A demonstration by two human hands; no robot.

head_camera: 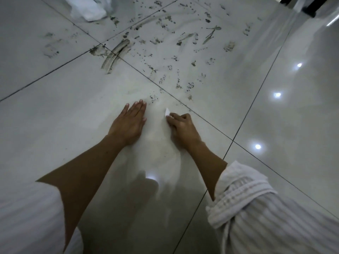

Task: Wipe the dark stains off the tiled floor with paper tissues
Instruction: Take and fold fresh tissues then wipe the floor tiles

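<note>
My left hand (129, 121) lies flat on the glossy white tile, fingers straight and together. To its right, my right hand (182, 128) is curled around a white paper tissue (167, 112), of which only a small corner sticks out past the fingers. A small cluster of dark specks (153, 98) sits just beyond both hands. Dark stains (165, 52) spread widely over the tiles farther away, with a thick smear (115, 54) at a grout crossing.
A crumpled heap of white tissues or plastic (89, 8) lies at the top left edge. Dark grout lines (244, 121) divide the large tiles. Ceiling lights reflect on the floor at right. A dark furniture leg (311, 8) stands at the top right.
</note>
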